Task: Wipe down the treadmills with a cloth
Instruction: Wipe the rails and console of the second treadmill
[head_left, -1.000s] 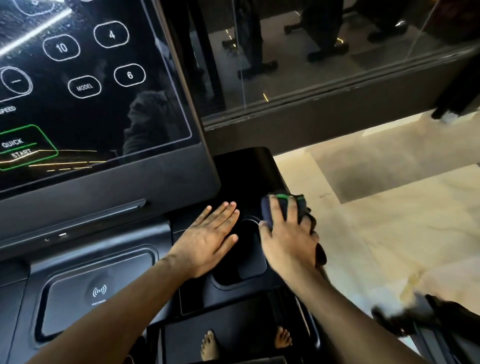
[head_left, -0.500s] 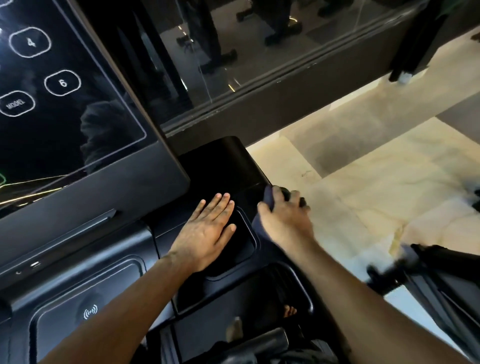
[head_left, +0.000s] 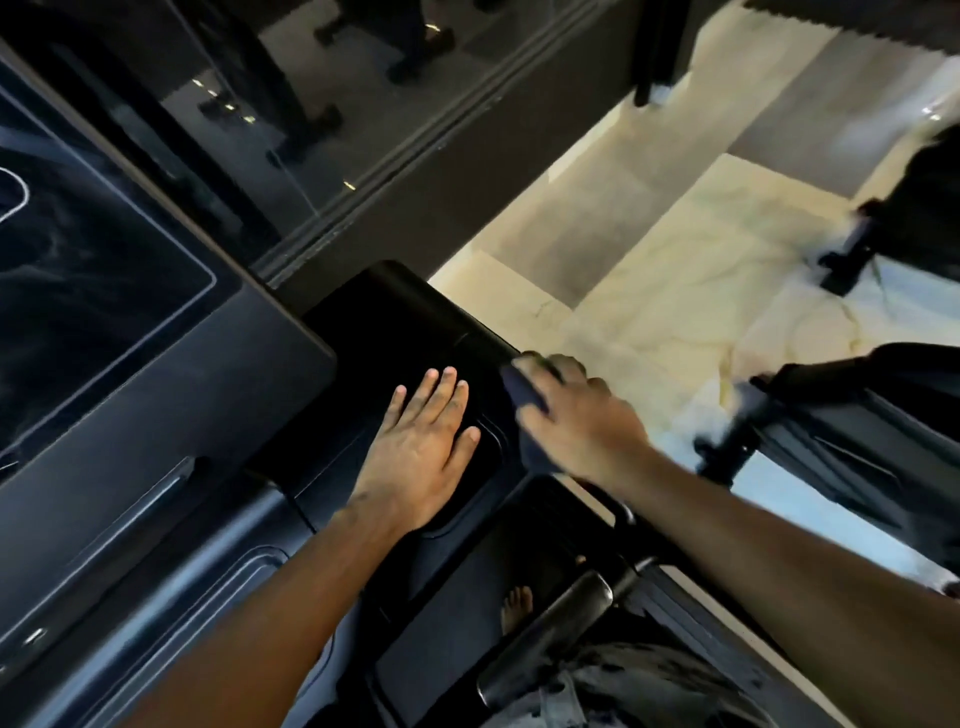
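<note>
Dark cloth (head_left: 522, 395) crumpled, axis unclear

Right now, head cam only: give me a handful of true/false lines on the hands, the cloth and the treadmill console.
1. The left hand lies flat on the console, fingers straight. True.
2. The right hand is empty. False: it grips a dark cloth.
3. The cloth sits at the console's right edge, beside the pale marble floor. True.
4. Both hands share the cloth. False: the left hand is apart from it, on the recessed tray.
5. The person wears shoes. False: a bare foot shows below the console.
</note>
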